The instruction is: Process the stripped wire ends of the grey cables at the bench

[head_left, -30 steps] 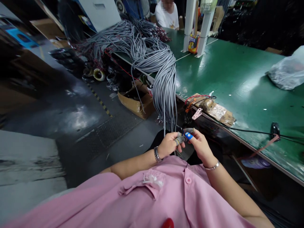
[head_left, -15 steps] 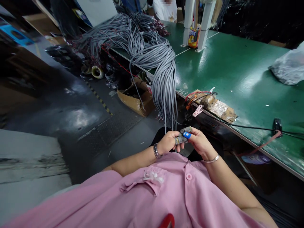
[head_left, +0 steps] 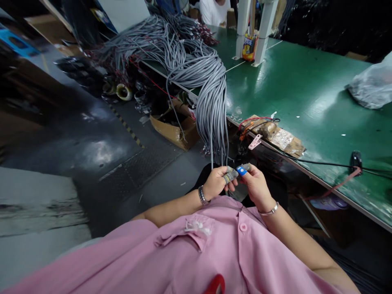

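Observation:
A thick bundle of grey cables [head_left: 211, 98] hangs over the edge of the green table [head_left: 300, 94], its ends dangling just above my hands. My left hand [head_left: 218, 182] is closed around the lower end of one grey cable, thumb and finger in grey finger cots. My right hand [head_left: 254, 184] meets it from the right, pinching the same cable end with a blue-tipped thumb and a grey-covered forefinger. Both hands are in front of my pink shirt, below the table edge.
On the table edge lies a cardboard-mounted tool [head_left: 272, 134] with red and black wires and a pink clip. A black cable [head_left: 355, 161] runs right. A plastic bag [head_left: 372, 87] is far right; an open cardboard box [head_left: 176, 126] on the floor; another person [head_left: 216, 10] sits far back.
The view has tilted slightly. My hands have shifted a little up and closer together on the cable end; the grip stays the same.

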The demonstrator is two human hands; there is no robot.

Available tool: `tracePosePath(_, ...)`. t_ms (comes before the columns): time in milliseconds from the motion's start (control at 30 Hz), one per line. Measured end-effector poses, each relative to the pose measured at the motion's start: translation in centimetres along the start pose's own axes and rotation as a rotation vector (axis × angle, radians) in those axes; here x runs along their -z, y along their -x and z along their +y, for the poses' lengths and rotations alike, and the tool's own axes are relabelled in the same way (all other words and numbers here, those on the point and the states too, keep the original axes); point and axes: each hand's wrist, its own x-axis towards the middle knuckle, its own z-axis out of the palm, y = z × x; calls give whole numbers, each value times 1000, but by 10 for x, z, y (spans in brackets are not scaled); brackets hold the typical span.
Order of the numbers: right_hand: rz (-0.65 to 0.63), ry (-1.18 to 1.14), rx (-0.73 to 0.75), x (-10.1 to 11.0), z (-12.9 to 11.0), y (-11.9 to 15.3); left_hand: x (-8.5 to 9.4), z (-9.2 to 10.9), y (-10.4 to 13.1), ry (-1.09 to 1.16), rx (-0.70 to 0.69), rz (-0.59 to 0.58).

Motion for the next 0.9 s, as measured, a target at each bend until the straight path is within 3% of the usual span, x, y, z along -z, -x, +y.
tracePosePath(300, 19, -73, -36, 2, -1, -2, -2, -5, -2, 139, 4, 97)
tracePosePath(467, -55, -128, -116, 3, -4, -2, -2, -7, -1, 121, -1, 79)
tracePosePath(600, -104, -25, -80, 3, -10, -3, -3, -8, -2, 84, -1, 52)
tracePosePath(900, -43, -51, -67, 5, -3, -8, -4, -5, -5, 66, 12, 18)
